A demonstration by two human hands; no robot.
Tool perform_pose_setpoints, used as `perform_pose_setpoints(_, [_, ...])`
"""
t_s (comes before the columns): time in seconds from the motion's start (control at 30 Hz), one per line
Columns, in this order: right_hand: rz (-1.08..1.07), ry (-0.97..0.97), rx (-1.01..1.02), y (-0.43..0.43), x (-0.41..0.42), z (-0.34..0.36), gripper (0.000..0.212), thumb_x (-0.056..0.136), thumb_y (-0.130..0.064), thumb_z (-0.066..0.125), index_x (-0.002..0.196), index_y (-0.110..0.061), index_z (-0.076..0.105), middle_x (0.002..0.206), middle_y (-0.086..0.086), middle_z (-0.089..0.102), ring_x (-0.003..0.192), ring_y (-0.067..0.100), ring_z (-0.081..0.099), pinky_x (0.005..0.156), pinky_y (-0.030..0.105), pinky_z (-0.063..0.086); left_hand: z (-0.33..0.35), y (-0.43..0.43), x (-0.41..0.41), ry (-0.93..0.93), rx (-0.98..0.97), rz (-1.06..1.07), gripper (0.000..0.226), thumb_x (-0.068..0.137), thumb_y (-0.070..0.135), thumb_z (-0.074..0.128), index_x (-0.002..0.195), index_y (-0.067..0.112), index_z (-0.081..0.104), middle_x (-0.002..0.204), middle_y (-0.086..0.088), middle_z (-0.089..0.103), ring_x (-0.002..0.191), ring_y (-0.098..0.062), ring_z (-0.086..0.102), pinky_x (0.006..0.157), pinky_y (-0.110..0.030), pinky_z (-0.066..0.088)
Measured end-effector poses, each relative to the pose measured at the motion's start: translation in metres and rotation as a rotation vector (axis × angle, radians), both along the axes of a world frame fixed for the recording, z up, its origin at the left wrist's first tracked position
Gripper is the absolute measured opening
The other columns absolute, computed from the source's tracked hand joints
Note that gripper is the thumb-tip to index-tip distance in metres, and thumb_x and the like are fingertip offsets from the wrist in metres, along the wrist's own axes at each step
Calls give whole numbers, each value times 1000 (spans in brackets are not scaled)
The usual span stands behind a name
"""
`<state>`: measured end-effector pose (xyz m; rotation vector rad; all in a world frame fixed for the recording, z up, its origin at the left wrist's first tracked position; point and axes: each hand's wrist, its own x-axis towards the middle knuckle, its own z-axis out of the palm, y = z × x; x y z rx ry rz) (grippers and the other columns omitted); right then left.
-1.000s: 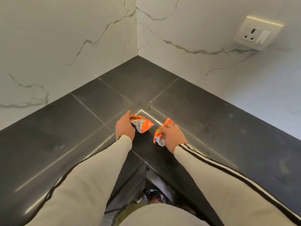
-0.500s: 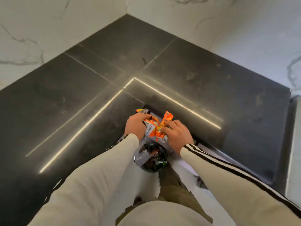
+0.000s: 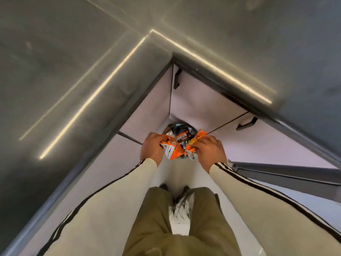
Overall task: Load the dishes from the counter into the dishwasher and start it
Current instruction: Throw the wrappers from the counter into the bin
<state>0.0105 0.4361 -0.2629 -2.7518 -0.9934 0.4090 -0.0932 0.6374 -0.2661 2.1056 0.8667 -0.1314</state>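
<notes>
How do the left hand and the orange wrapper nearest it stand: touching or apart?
Touching. The head view shows the left hand with its fingers curled round the upper edge of the left orange wrapper, with no gap between them.

1. Counter: dark stone, L-shaped, wraps an inside corner. A pale seam crosses it, and bright light-strip reflections run along both front edges.
2. Floor: white, glossy, visible below the counter edge.
3. On floor: round bin in the corner where the white cabinet fronts meet, full of wrappers.
4. Also on floor: two dark shoes, well short of the bin.
</notes>
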Motion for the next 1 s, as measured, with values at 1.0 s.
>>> perform_pose_setpoints(1.0, [-249, 254, -245, 35, 21, -391, 21, 96, -23, 54, 110, -14, 67, 110, 8, 67, 102, 30, 66, 86, 39, 56, -378, -52, 52, -32, 135, -200, 36, 83, 8, 66, 116, 20, 68, 125, 0, 57, 113, -19, 56, 99, -23, 42])
